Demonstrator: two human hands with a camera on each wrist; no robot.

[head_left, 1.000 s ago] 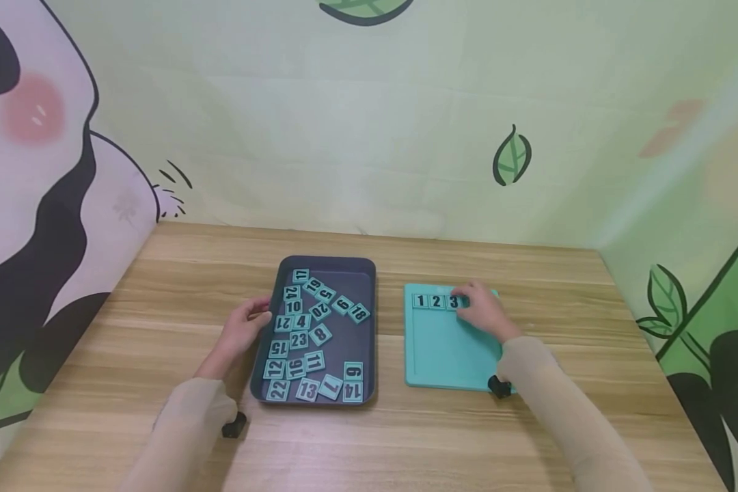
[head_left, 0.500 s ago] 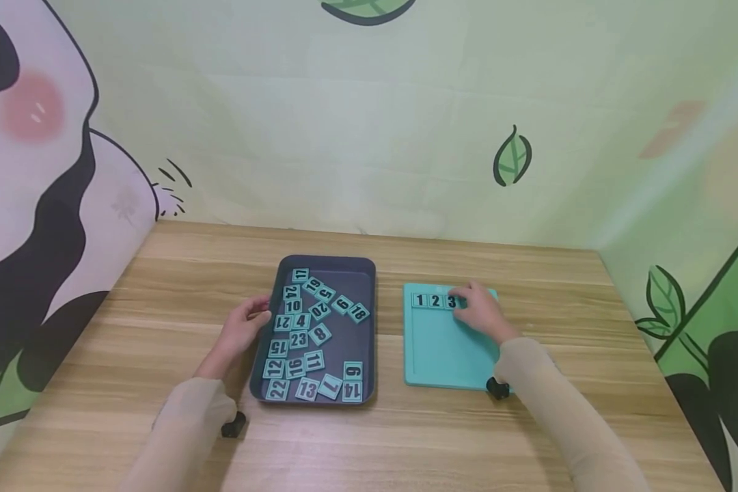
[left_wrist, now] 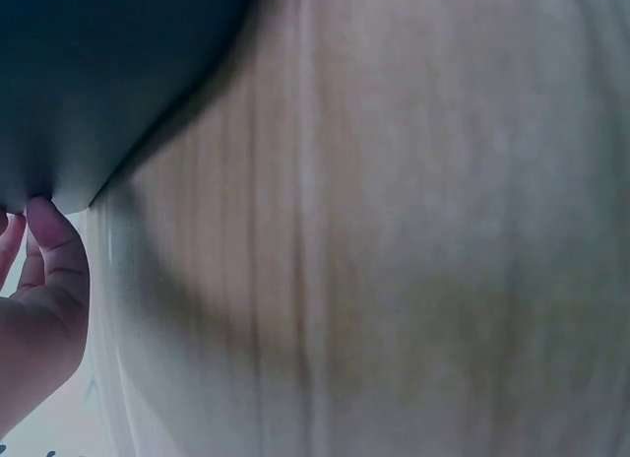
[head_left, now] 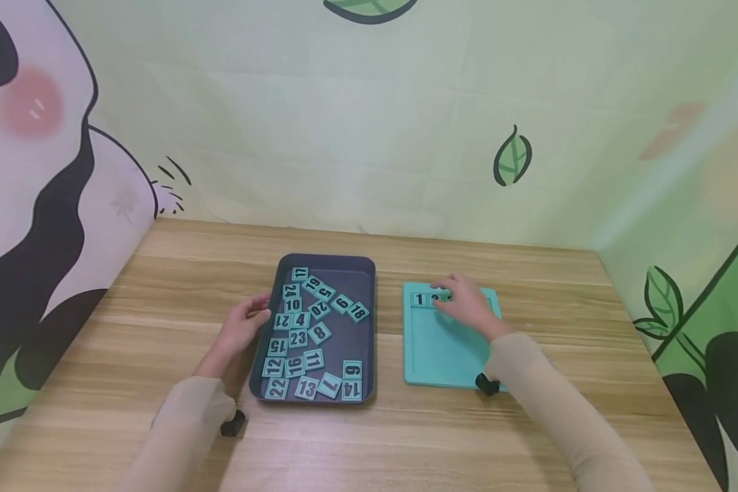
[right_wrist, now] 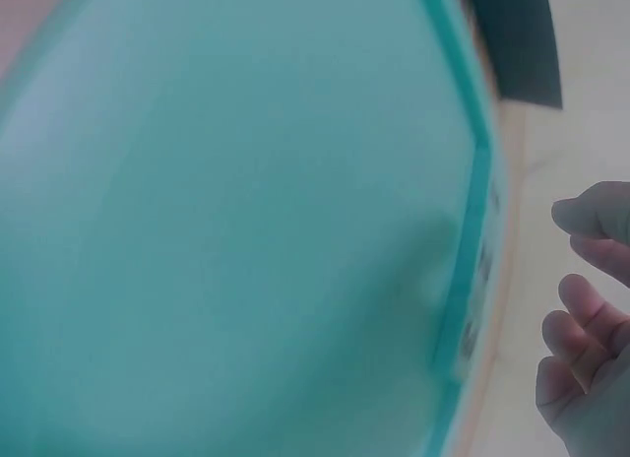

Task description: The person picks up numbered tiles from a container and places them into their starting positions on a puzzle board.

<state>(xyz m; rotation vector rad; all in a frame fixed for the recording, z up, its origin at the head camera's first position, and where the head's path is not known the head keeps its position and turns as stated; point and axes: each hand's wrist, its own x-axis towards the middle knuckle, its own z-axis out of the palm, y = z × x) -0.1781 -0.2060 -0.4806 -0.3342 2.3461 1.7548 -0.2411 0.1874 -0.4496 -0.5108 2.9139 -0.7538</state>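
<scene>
My left hand (head_left: 244, 328) grips the left rim of a dark tray (head_left: 359, 273) with thumb and fingertips; the left wrist view shows the thumb (left_wrist: 57, 235) against the tray's outer side (left_wrist: 118, 73). Loose teal number tiles lie in the tray, turned various ways, among them an 8 tile (head_left: 320, 333). Over the top row of the teal board (head_left: 445, 348) hovers my right hand (head_left: 467, 305), its fingers loosely bent and nothing seen between them. The 1 tile (head_left: 419, 299) shows fully in that row; the 2 and 3 tiles beside it are partly covered by the fingers.
Both tray and board lie on a wooden table (head_left: 387, 437), with a strip of tabletop between them. Behind and beside it stand printed walls (head_left: 369, 137). Each wrist wears a small black device; the right one (head_left: 487, 385) is over the board's lower right edge.
The right hand has moved left along the board's top row, from the 3 tile to above the 2 and 3 tiles. The left hand has stayed at the tray's rim.
</scene>
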